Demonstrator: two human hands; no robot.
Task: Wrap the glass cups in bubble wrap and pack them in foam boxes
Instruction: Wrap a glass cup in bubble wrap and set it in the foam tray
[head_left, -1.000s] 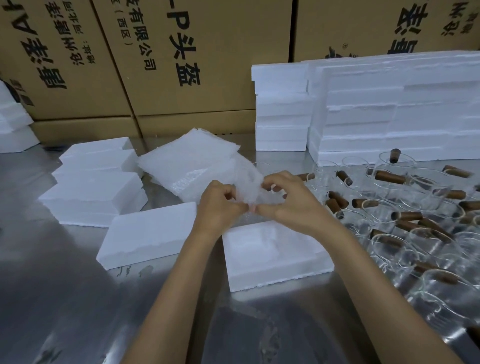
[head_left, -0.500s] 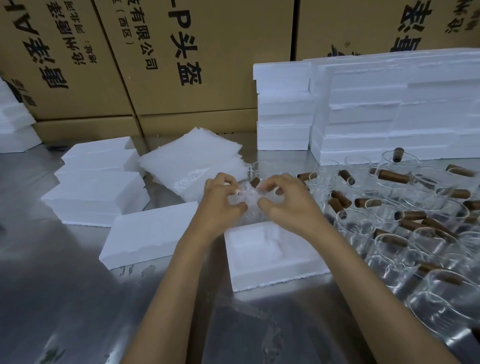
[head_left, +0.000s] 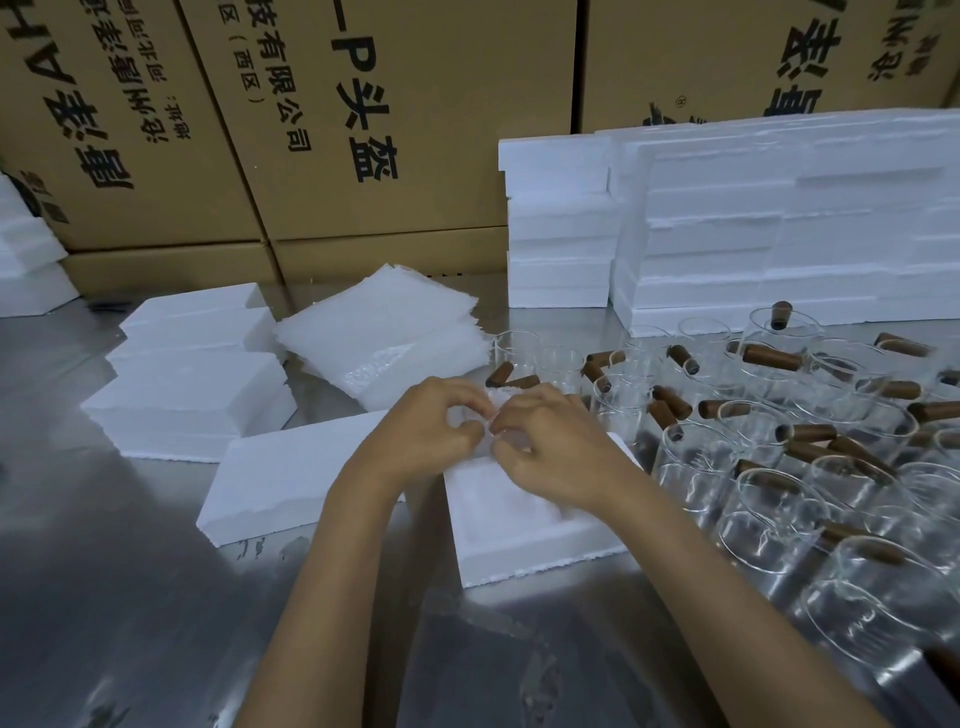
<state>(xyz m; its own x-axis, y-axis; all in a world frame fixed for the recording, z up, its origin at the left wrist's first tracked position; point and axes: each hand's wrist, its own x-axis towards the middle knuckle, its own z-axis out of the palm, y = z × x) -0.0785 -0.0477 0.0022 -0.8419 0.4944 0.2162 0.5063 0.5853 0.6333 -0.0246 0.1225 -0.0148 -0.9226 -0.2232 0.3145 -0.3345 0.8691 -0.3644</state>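
**Wrapped cup held over the open foam box**

Steel tabletop (head_left: 130, 597), dull and reflective, carries everything, and tall brown cartons (head_left: 363, 130) printed with black characters wall off its far edge. Against those cartons, toward the far right corner, stands a stack of white foam boxes (head_left: 779, 223); a lower stack of foam pieces (head_left: 192, 384) sits toward the left edge, with a single foam lid (head_left: 280, 478) lying flat just beside the work area. A pile of bubble wrap sheets (head_left: 384, 338) lies behind the hands, and the right side of the table is crowded with bare glass cups (head_left: 769, 519), each with a brown wooden handle.

Near the middle of the table, the left hand (head_left: 421, 431) and right hand (head_left: 550, 457) meet, fingers curled and pinching a small bundle of bubble wrap (head_left: 491, 415) between them. The cup inside cannot be made out clearly through the wrap and the fingers, so how fully it is covered is hard to say. The bundle sits directly above the far end of an open foam box (head_left: 519, 540), whose moulded recess shows below the right wrist.

This looks like the close of the wrapping step. The next move probably calls for tucking the loose edges and lowering the bundle into the recess, handle aligned with the cavity, then fitting the lid from the left. Many cups remain unwrapped.
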